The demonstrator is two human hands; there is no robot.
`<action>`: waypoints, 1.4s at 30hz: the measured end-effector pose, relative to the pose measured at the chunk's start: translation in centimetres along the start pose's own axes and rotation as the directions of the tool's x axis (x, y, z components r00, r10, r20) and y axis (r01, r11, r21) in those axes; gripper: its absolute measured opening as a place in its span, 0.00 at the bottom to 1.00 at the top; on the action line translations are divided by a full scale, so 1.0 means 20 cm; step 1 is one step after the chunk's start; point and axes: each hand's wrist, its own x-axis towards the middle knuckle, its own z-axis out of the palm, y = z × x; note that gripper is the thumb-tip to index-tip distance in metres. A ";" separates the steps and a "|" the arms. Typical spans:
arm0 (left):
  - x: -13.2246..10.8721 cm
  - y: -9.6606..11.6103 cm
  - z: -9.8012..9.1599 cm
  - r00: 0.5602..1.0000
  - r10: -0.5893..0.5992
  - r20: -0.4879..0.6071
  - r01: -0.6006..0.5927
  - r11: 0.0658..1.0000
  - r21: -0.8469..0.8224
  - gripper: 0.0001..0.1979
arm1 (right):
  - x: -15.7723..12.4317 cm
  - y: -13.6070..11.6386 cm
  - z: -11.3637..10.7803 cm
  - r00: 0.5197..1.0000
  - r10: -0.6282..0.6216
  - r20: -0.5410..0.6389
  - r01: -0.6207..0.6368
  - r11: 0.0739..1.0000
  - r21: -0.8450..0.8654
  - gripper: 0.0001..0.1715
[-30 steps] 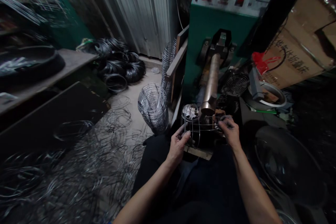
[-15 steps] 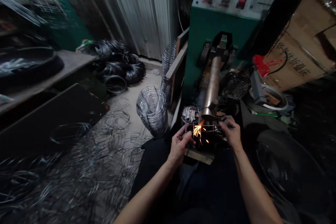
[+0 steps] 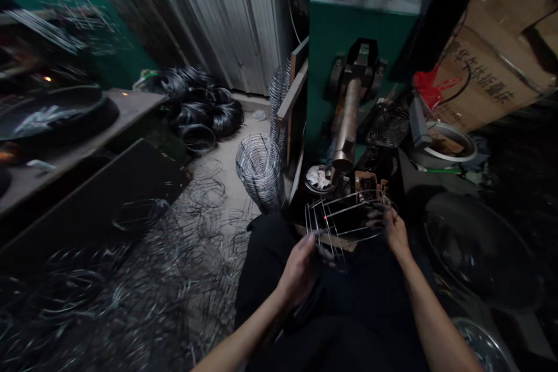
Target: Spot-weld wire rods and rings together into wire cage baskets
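Observation:
A wire frame (image 3: 326, 218) of thin rods and hoops is held in front of the green spot welder (image 3: 322, 70). One joint on its left part glows red. My left hand (image 3: 300, 267) is closed on the near left end, fingers partly blurred. On the right end, my right hand (image 3: 396, 231) grips the wire with curled fingers. Above and behind the frame is the welder's round metal arm (image 3: 349, 122), apart from it. A small bowl of white scraps (image 3: 318, 177) sits under the arm, beside some brown cardboard (image 3: 365, 180).
A stack of wire baskets (image 3: 260, 174) stands left of my knee. Loose wire rings (image 3: 192, 232) litter the floor. Black wire coils (image 3: 226, 116) lie by the wall. To the right are a large dark pan (image 3: 479, 250), a metal bowl (image 3: 464, 157) and a cardboard box (image 3: 488, 87).
The sparks have stopped and the green lamp has gone out. Both hands have brought the wire frame down and toward me, away from the welder's arm.

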 end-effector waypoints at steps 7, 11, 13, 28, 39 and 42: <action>-0.03 0.21 -0.34 0.990 0.018 0.143 -0.135 0.453 0.881 0.16 | -0.09 -0.12 0.10 0.818 0.166 0.551 -0.014 0.963 -0.268 0.28; 0.30 0.15 -0.22 0.932 0.252 0.259 -0.309 0.183 0.933 0.17 | -0.09 -0.15 0.25 0.842 0.056 0.537 0.160 0.924 -0.347 0.21; 0.38 0.07 -0.18 0.912 0.285 0.296 -0.341 0.122 0.932 0.14 | -0.13 -0.13 0.25 0.876 -0.003 0.483 0.190 0.921 -0.340 0.22; 0.50 0.17 -0.07 0.806 0.419 0.417 -0.457 -0.006 0.889 0.11 | -0.07 -0.28 0.16 0.933 -0.130 0.335 0.231 0.931 -0.282 0.24; 0.47 0.36 0.03 0.776 0.493 0.394 -0.451 -0.002 0.892 0.12 | 0.10 -0.46 0.22 0.896 -0.232 0.379 0.400 0.793 -0.460 0.20; 0.47 0.40 0.03 0.773 0.494 0.399 -0.447 -0.023 0.894 0.12 | 0.12 -0.50 0.24 0.896 -0.225 0.382 0.418 0.714 -0.561 0.20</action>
